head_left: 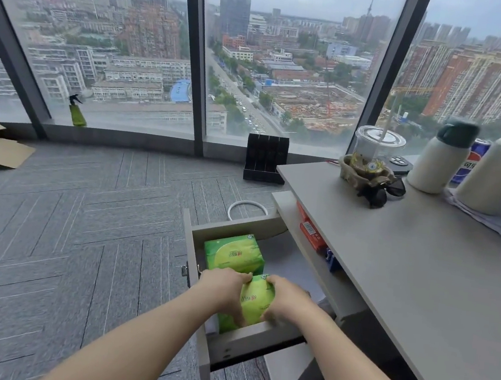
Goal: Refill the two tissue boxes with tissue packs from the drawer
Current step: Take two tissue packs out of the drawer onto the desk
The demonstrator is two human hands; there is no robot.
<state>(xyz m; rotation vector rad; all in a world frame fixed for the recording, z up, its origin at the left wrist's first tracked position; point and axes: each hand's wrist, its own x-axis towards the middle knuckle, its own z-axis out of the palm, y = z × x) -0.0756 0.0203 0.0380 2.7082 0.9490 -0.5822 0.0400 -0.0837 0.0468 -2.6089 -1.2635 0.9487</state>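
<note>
Open drawer (pixel 228 347) below the grey desk (pixel 405 268), seen from above. Two green tissue packs lie in it, one behind the other. My left hand (pixel 222 290) and right hand (pixel 285 298) close on the near tissue pack (pixel 256 300) from its left and right sides, fingers curled over its edges, the pack tilted at the drawer's near end. The far tissue pack (pixel 234 252) lies untouched just beyond. Each pack bears a small red logo on a yellow oval; its characters are too small to read. On the desk, far right: two cream flasks, the left flask (pixel 439 160) with a dark green cap, the right flask (pixel 500 172) cut by the frame edge; one blue can (pixel 469 165) between them with red-and-white Chinese lettering, partly hidden; one clear lidded cup (pixel 377 149) with a straw. On the floor by the window: one black slotted rack (pixel 265 158), one green spray bottle (pixel 77 113).
</note>
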